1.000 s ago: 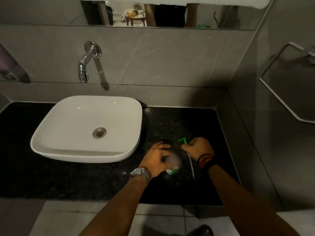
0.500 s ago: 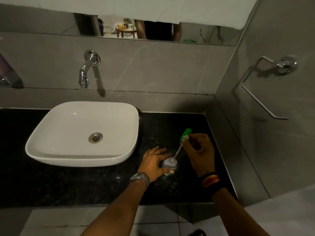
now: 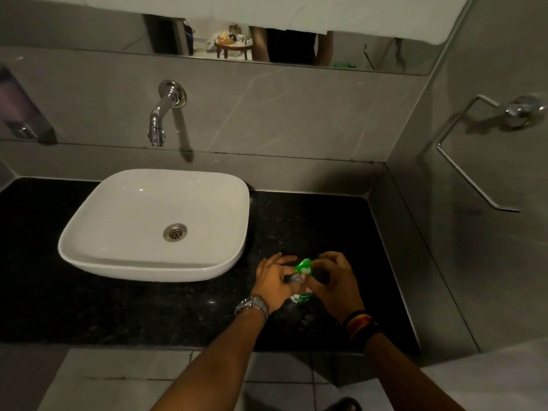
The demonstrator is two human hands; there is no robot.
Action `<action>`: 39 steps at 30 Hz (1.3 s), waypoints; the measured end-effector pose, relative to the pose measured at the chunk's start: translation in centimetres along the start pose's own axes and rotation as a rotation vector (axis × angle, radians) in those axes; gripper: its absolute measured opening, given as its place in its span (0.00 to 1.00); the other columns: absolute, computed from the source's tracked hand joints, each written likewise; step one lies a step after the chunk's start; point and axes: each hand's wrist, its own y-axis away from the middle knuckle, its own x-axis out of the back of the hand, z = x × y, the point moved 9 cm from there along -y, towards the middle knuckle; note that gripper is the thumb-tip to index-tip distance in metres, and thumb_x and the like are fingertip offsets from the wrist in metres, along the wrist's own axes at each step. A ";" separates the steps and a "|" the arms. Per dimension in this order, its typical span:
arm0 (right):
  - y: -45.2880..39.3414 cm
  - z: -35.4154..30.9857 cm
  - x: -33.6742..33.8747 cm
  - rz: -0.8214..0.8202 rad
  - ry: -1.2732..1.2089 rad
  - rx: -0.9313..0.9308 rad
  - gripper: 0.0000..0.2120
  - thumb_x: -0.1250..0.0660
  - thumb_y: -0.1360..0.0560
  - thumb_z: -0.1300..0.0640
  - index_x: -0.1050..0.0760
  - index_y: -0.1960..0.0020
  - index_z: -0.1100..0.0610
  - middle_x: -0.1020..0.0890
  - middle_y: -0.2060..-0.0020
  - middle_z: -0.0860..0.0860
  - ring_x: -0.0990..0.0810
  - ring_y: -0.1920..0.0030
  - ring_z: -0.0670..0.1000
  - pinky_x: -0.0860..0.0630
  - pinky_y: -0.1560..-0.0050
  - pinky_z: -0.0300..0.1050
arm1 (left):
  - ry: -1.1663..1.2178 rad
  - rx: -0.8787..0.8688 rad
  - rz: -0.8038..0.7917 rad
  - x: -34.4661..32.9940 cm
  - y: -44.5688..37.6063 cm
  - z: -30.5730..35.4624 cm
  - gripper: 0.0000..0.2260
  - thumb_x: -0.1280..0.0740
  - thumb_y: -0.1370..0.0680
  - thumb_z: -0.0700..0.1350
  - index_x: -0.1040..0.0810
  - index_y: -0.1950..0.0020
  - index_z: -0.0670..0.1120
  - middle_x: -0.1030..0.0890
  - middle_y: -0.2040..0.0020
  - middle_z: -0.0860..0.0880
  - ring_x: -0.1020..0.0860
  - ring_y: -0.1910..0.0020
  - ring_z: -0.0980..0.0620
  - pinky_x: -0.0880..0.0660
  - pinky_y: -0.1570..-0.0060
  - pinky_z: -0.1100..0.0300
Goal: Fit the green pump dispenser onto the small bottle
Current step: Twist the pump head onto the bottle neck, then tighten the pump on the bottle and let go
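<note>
The small bottle [image 3: 300, 298] stands on the black countertop [image 3: 148, 310] to the right of the basin, mostly hidden by my hands; only its green and white lower label shows. My left hand [image 3: 274, 281] is wrapped around the bottle from the left. The green pump dispenser [image 3: 304, 266] sits right over the bottle's neck, its head pointing up and left. My right hand [image 3: 333, 281] pinches the pump from the right. The pump's tube is out of sight.
A white basin [image 3: 154, 226] sits on the counter's left half, with a wall tap [image 3: 161, 114] above it. A grey tiled side wall with a metal towel ring [image 3: 486, 149] closes off the right. A wall dispenser [image 3: 20, 108] hangs far left.
My right hand has lowered the pump from above the bottle, tube going in, down onto its neck. My left hand kept its hold on the bottle. The camera view shifted slightly.
</note>
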 end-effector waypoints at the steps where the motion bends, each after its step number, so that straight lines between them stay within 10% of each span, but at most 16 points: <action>1: -0.1 0.0 -0.4 -0.038 0.015 0.008 0.17 0.23 0.30 0.52 0.17 0.42 0.49 0.28 0.35 0.48 0.28 0.34 0.49 0.29 0.36 0.41 | 0.025 0.006 0.006 0.0 0.1 -0.2 0.22 0.27 0.34 0.67 0.16 0.43 0.61 0.25 0.30 0.59 0.39 0.24 0.50 0.47 0.25 0.40; 9: -0.1 -0.8 0.2 0.071 0.203 -0.016 0.18 0.22 0.37 0.39 0.24 0.57 0.48 0.24 0.51 0.46 0.23 0.46 0.51 0.24 0.44 0.51 | 0.069 0.023 0.037 -0.2 0.4 -0.6 0.19 0.28 0.32 0.62 0.18 0.41 0.63 0.26 0.32 0.62 0.42 0.23 0.50 0.51 0.24 0.39; 14: 0.0 -0.3 -0.7 -0.027 0.068 0.013 0.19 0.21 0.33 0.47 0.17 0.45 0.54 0.25 0.36 0.50 0.27 0.33 0.52 0.28 0.34 0.46 | 0.062 0.033 0.084 -0.3 0.5 -1.0 0.16 0.27 0.31 0.62 0.21 0.43 0.68 0.27 0.33 0.64 0.44 0.25 0.57 0.57 0.24 0.44; 19: -0.1 -0.7 -0.2 0.068 0.128 -0.083 0.20 0.21 0.36 0.42 0.26 0.58 0.53 0.25 0.53 0.49 0.23 0.49 0.52 0.23 0.46 0.50 | 0.046 0.042 0.129 -0.2 0.3 -1.3 0.13 0.25 0.28 0.55 0.17 0.44 0.63 0.25 0.34 0.63 0.42 0.23 0.54 0.57 0.24 0.45; 23: 0.4 0.0 -1.6 -0.039 -0.083 -0.063 0.19 0.22 0.32 0.51 0.19 0.43 0.53 0.26 0.40 0.46 0.25 0.36 0.50 0.25 0.36 0.46 | 0.039 0.029 0.101 -0.2 0.3 -1.0 0.17 0.24 0.31 0.58 0.18 0.43 0.65 0.25 0.32 0.60 0.43 0.24 0.56 0.57 0.24 0.44; 28: 0.2 0.8 -0.7 0.072 -0.037 -0.202 0.21 0.19 0.38 0.43 0.24 0.56 0.53 0.24 0.53 0.48 0.22 0.52 0.48 0.24 0.51 0.43 | 0.017 0.033 0.120 0.0 0.4 -0.8 0.19 0.23 0.31 0.56 0.17 0.41 0.62 0.24 0.32 0.58 0.42 0.23 0.52 0.57 0.23 0.42; 31: 0.3 0.7 -1.7 -0.013 -0.167 -0.164 0.20 0.20 0.35 0.47 0.21 0.46 0.48 0.26 0.44 0.45 0.23 0.43 0.45 0.27 0.45 0.35 | 0.001 0.036 0.115 0.1 0.3 -0.8 0.18 0.24 0.31 0.58 0.17 0.41 0.62 0.23 0.33 0.58 0.42 0.22 0.51 0.56 0.23 0.42; 39: -0.3 0.0 -0.6 0.071 0.014 -0.105 0.21 0.20 0.39 0.44 0.22 0.53 0.52 0.23 0.47 0.48 0.24 0.43 0.50 0.25 0.41 0.51 | 0.005 0.053 0.106 0.0 0.3 -0.9 0.21 0.22 0.33 0.57 0.17 0.41 0.62 0.23 0.33 0.58 0.42 0.23 0.53 0.57 0.24 0.43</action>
